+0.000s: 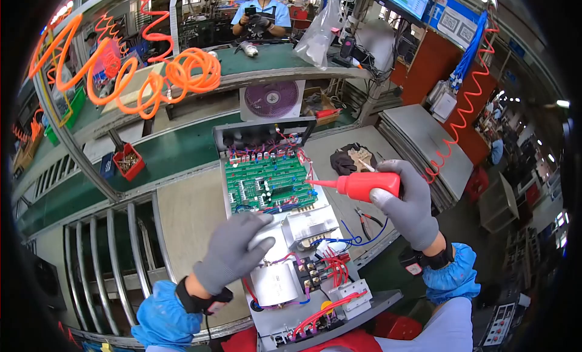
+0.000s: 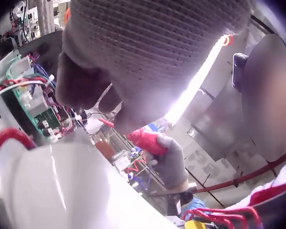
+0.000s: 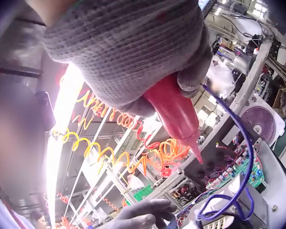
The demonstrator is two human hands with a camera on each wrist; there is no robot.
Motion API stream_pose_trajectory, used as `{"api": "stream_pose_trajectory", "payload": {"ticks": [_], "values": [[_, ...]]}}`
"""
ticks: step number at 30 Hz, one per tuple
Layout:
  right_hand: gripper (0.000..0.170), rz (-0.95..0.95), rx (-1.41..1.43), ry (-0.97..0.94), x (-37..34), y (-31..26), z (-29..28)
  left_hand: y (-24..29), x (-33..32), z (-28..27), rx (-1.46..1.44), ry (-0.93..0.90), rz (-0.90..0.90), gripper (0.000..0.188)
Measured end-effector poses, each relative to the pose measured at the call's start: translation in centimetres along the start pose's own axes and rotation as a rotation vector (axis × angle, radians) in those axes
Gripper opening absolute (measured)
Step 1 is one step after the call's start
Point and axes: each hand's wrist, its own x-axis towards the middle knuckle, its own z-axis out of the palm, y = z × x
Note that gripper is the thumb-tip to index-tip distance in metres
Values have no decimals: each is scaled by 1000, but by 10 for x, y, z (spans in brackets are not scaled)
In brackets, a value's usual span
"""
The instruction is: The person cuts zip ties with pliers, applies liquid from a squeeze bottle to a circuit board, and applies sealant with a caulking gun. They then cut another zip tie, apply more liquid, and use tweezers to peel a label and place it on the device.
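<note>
The red plastic squeeze bottle point(image 1: 367, 185) is hovering to the right of the large green rectangular circuit board point(image 1: 267, 179), tilting sideways, its long tapered nozzle pointing left toward the board's right edge; whether the tip is touching is unclear. The board, bearing rows of small components, is lying face up in an open grey metal chassis point(image 1: 381, 311), whose dark panel is standing just beyond the board's far edge.
</note>
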Motion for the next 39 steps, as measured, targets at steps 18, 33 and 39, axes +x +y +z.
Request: {"api": "stream_pose_trajectory", "payload": {"ticks": [18,33,39], "values": [[42,375,795,-144,58,161,36,63,-33,19,-87,-162,-778,41],[52,-350,419,-198,20,77,-8,49,-54,15,-273,-203,-783,46],[50,-878,26,-192,-1,-7,15,21,-59,8,-683,319,-882,34]]}}
